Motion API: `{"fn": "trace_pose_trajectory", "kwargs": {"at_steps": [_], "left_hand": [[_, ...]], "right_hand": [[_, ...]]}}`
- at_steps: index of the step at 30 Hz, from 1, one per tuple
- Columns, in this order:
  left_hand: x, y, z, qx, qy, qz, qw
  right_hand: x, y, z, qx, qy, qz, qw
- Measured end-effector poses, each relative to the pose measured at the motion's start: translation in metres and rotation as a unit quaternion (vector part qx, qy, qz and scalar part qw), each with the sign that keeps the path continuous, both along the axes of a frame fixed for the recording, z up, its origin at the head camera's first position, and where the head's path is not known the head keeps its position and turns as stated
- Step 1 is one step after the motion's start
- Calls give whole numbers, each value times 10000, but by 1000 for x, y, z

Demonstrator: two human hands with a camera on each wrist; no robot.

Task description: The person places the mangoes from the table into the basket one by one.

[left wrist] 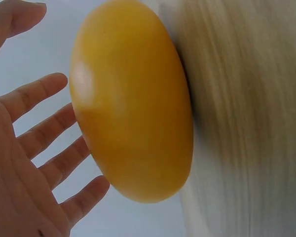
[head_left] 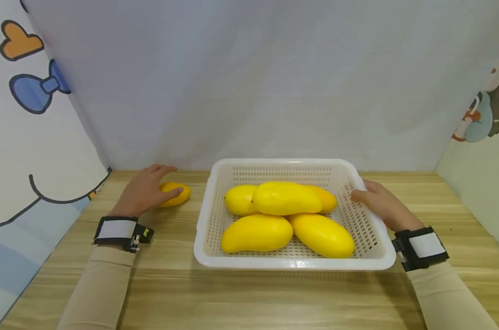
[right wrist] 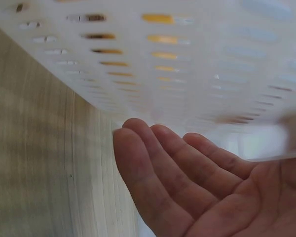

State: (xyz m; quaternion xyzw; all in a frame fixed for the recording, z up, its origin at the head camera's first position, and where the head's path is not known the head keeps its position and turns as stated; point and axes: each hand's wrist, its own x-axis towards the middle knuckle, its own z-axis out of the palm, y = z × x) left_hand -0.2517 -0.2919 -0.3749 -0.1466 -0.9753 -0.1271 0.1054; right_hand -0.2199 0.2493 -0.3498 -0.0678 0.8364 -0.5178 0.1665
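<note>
A single orange-yellow mango (head_left: 179, 194) lies on the table at the left. My left hand (head_left: 146, 190) reaches over it, thumb on the near side and the other fingers beyond. In the left wrist view those fingers (left wrist: 54, 133) are spread and nearly straight, their tips right by the skin of the mango (left wrist: 133, 103). A white plastic basket (head_left: 294, 263) with slotted walls stands in the middle, holding several yellow mangoes (head_left: 257, 233). At its right side my right hand (head_left: 383, 204) grips the rim, thumb inside and fingers (right wrist: 172, 173) against the outer wall.
The wooden table (head_left: 249, 300) runs back to a pale fabric wall (head_left: 265, 82). Printed cartoon panels flank it, one on the left (head_left: 35, 146) and another on the right (head_left: 480, 183). One mango in the basket rests on top of the others.
</note>
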Motion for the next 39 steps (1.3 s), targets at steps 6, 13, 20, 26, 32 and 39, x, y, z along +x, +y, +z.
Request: {"fn": "trace_pose_trajectory", "kwargs": {"at_steps": [6,13,20,26,32,39], "left_hand": [[-1,-2,-5,-36,-34,30,10000],[-3,-4,-11,-92,-115,76,9999],[-4,-5,-14,-114,-236,129,9996],[-4,-5,-16,-163,-401,110,9990],[-5,-5,-18,-93,-668,-2,9977],[-6,-6,-22,-36,-951,54,9955]], "right_hand": [[0,-1,1,38,36,2,10000],[0,-1,0,49,85,-21,9999],[-1,-1,0,72,120,-26,9999],[0,-1,0,58,117,-21,9999],[1,-1,1,54,126,-16,9999],[0,-1,-1,39,133,-10,9999]]}}
